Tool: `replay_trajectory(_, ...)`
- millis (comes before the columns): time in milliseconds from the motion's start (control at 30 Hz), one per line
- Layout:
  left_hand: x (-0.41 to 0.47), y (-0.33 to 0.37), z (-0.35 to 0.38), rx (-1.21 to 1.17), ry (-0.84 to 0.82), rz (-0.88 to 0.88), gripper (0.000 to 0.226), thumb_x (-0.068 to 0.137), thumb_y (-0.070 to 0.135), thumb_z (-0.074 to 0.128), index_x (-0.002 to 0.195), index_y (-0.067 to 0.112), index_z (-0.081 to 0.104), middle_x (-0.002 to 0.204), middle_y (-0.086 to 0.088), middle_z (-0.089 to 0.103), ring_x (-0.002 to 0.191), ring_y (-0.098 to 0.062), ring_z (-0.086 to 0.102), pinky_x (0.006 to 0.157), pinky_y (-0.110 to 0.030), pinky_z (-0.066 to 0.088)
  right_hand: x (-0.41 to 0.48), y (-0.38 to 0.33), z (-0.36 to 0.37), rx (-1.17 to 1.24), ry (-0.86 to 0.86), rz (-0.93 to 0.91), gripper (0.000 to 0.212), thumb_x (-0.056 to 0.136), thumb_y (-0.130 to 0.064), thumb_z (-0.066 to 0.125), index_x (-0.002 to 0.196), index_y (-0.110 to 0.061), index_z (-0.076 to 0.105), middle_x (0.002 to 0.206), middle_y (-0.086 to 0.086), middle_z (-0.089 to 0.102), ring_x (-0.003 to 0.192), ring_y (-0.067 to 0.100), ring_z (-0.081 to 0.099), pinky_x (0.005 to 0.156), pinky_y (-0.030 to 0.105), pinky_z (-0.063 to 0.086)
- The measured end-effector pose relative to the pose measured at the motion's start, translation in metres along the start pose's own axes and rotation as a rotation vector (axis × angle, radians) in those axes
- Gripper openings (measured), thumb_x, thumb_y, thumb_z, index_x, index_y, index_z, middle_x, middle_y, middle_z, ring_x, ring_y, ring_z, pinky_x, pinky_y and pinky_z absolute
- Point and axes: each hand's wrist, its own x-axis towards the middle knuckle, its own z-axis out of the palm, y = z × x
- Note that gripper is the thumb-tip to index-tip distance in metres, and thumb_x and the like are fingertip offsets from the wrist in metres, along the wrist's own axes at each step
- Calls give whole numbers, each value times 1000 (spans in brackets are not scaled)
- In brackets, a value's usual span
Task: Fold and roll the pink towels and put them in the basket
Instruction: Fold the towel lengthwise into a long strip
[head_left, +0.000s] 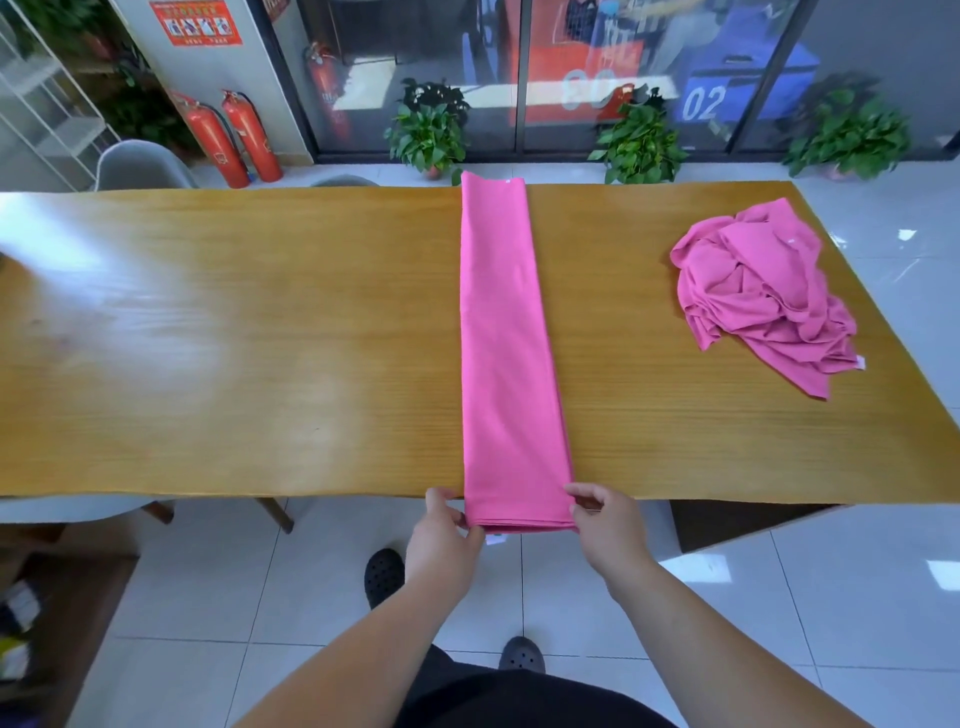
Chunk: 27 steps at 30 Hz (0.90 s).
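Lengthwise across the long, glossy yellow-brown wooden table (234, 338) lies a narrow, flat, folded pink towel (506, 338). It runs straight from the far edge to the near edge, a little right of the table's middle. Its far end reaches the far edge, and its layered near end hangs just over the near edge, where both hands hold it.

The left hand (441, 535) pinches the strip's near left corner, with the thumb on top and the fingers curled beneath. The right hand (608, 525) pinches the near right corner, its fingers bent round the towel's edge. A small white tag (493, 540) peeks out under the near end, beside the left hand.

Well apart from the strip, a crumpled pink heap (763, 291) of the same cloth sits by the table's right edge, toward the far right corner. How many towels it holds cannot be told.

Beyond the far edge, two red fire extinguishers (228, 137) stand on the floor at the left. A grey moulded chair (140, 166) is just beside them, and green potted plants (428, 130) stand along a glass wall. Below the near edge, the person's black perforated shoes (383, 574) rest on white floor tiles.
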Motion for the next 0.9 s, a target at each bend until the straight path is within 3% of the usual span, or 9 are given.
replay_trajectory(67,2,-1,-2,-54,-20,-18,48,96,35,73,130,30,39,102,14,67,78,-9,69,61,-35,60,-1,3,0,-17,9,-1,31,101,-9,66,102,-38,77,103,-9,75,90,13,73,65,25,51)
replay_trajectory(200,2,-2,-4,-184,-61,-52,50,95,30,76,131,27,42,109,15,70,87,-7,71,61,-26,56,-7,-1,0,-45,77,-14,29,101,-8,65,104,-35,75,98,-10,73,84,11,70,59,22,48)
replay_trajectory(333,1,0,-4,-288,-68,-68,50,93,22,77,130,29,45,107,14,73,89,-3,72,64,-22,52,-10,1,5,-77,155,-83,32,102,-9,63,108,-40,71,103,-16,72,91,2,67,71,23,51)
replay_trajectory(467,2,2,-1,-391,-83,-102,52,91,15,76,130,29,45,106,9,74,93,-8,73,68,-27,58,-4,7,7,-154,146,-51,28,101,-10,63,103,-37,70,106,-12,70,86,8,67,62,22,45)
replay_trajectory(567,2,3,-2,-533,-129,-129,48,89,13,73,125,30,47,116,7,73,103,-10,73,78,-27,56,0,8,6,-169,134,-12,25,101,-10,63,100,-34,69,107,-11,70,87,10,68,61,25,46)
replay_trajectory(700,10,0,-2,-715,-124,-187,35,93,8,69,121,19,52,121,-8,71,107,-25,74,93,-40,63,-2,6,4,-185,122,19,23,102,-9,62,100,-32,67,104,-12,70,87,7,66,62,27,47)
replay_trajectory(900,20,0,-2,-696,-70,-174,20,95,2,73,108,9,59,112,-19,71,101,-33,75,84,-41,66,-6,8,3,-25,32,55,17,99,-17,71,104,-29,61,106,-7,70,95,12,68,72,30,51)
